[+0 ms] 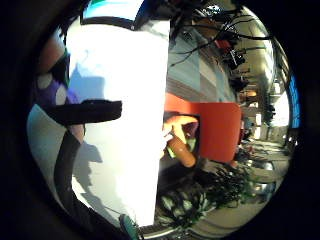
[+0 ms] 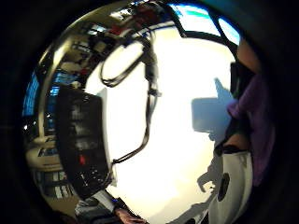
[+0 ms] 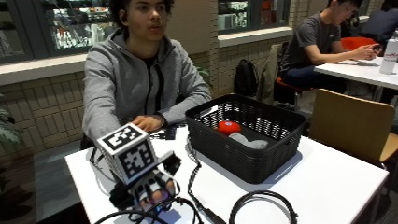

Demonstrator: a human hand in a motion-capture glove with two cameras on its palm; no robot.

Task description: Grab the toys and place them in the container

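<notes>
While the gloved right hand (image 3: 152,191) sits low at the lower left of the frame on the white desk (image 3: 323,182), its fingers curl around a purple toy (image 2: 254,107) | black container (image 3: 249,135) at centre right of the desk | red toy (image 3: 229,127) and grey toy (image 3: 249,141) inside it | bare hand (image 3: 148,123) rests on the desk behind.

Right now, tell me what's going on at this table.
A person in a grey hoodie sits at a white table. The gloved right hand rests low near the table's front edge, over a purple toy. A black basket beside it already holds an orange-red toy and a grey one.
</notes>
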